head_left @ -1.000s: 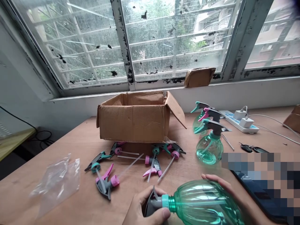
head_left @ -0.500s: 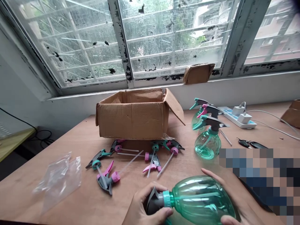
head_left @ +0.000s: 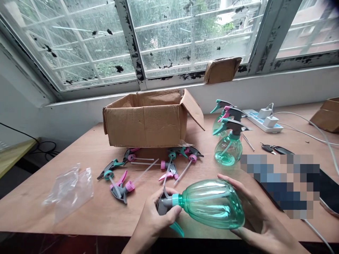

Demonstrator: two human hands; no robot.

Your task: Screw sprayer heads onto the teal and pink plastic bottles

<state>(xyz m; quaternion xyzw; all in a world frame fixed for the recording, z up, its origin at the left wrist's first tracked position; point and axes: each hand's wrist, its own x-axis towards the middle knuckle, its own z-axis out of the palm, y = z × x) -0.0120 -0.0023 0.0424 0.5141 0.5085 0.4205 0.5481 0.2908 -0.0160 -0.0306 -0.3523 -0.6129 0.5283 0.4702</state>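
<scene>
A clear green spray bottle (head_left: 212, 204) lies on its side above the table's front edge, between both my hands. My left hand (head_left: 150, 222) is closed round its grey trigger head (head_left: 164, 204) with the teal collar. My right hand (head_left: 254, 218) cups the round bottle body from the right and below. Several loose trigger heads with pink or teal parts (head_left: 122, 183) and thin tubes lie on the table in front of an open cardboard box (head_left: 145, 121). Finished green spray bottles (head_left: 227, 148) stand to the right.
A crumpled clear plastic bag (head_left: 69, 190) lies at the left. A white power strip (head_left: 261, 120) with plugs and cables sits at the back right, with keys (head_left: 275, 150) nearby. A dark phone (head_left: 328, 190) lies at the right, and a small cardboard box (head_left: 325, 113) at the far right.
The bottle has come up and towards the table, and my left hand has turned on the trigger head. The camera has tilted down a little.
</scene>
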